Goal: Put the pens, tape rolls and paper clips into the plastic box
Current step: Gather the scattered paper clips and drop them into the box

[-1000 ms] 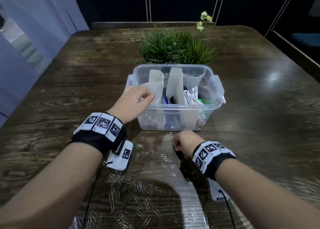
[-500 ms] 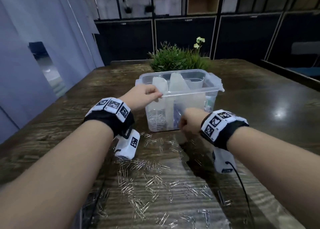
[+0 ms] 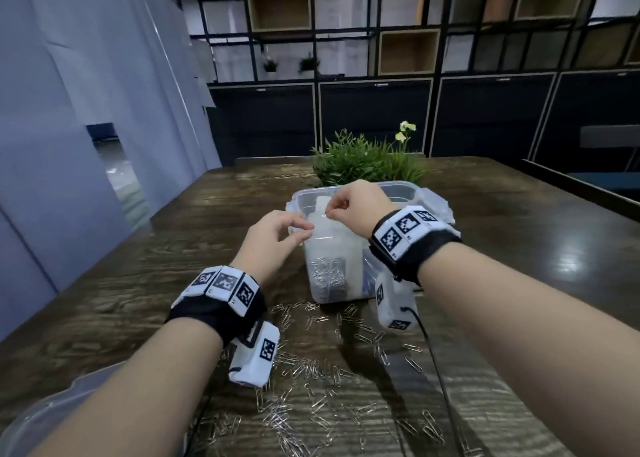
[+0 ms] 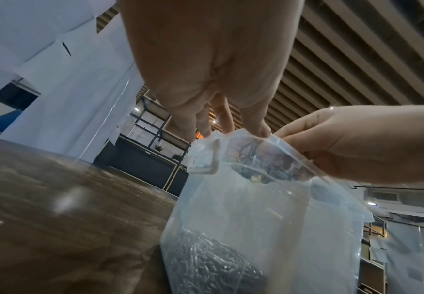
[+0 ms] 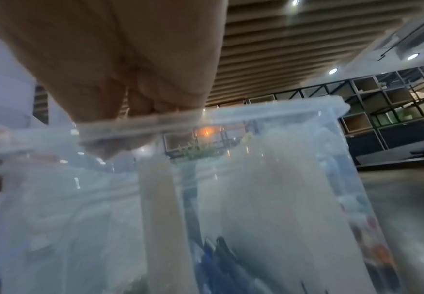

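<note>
Over the plastic box (image 3: 325,276) my right hand (image 3: 356,203) pinches paper clips; my left hand (image 3: 273,242) pinches its rim. Clips and pens lie inside; many loose clips (image 3: 311,370) remain before it.

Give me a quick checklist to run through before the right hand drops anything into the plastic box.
1. Box open: ok. The plastic box has no lid on it.
2. Box steadied: ok. The left hand pinches its near rim.
3. Right hand placed: ok. The right hand is above the left compartment, where the clip pile lies.
4. Clip in the right grip: cannot tell. The fingertips are pinched together, but no clip shows clearly.
5. Table cleared: not ok. Many paper clips lie loose on the table.
</note>
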### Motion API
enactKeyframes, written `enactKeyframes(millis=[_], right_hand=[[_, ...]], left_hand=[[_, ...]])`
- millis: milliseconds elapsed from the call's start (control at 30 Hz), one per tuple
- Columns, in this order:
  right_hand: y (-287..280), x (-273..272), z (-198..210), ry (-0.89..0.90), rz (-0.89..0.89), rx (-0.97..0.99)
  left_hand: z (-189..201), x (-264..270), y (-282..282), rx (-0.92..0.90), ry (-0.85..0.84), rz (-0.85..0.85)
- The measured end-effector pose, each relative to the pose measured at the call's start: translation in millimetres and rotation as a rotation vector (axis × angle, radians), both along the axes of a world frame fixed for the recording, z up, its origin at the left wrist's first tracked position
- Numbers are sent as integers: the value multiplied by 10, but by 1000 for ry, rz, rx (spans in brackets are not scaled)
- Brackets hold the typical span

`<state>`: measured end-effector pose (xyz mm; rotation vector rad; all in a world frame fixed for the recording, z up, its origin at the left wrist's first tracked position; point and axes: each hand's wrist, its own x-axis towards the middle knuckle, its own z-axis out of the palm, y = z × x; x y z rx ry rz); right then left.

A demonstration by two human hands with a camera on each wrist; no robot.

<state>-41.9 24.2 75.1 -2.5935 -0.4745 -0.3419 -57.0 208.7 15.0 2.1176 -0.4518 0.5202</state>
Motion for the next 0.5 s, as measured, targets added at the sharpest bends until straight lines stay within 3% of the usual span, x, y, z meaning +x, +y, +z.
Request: enactKeyframes(millis=[67,133,233,300,400,500], right_hand=[[75,70,-128,33,8,-5],[35,52,-195,12,17,108],[-180,-104,-191,-48,23,318],[-382,-238,-211,-89,19,358],[-675,-474,-396,-50,-52,231],[-854,-642,-667,190,-113,-54]], left_hand=[[-43,31,13,-40,3,-9],[-75,52,19,-56,0,-11],[-43,23,-1,-8,2,4],[9,-1,-17,58,-5,35],[41,-48,-58,141,-12,69],[71,-86,-84,201,5,86]])
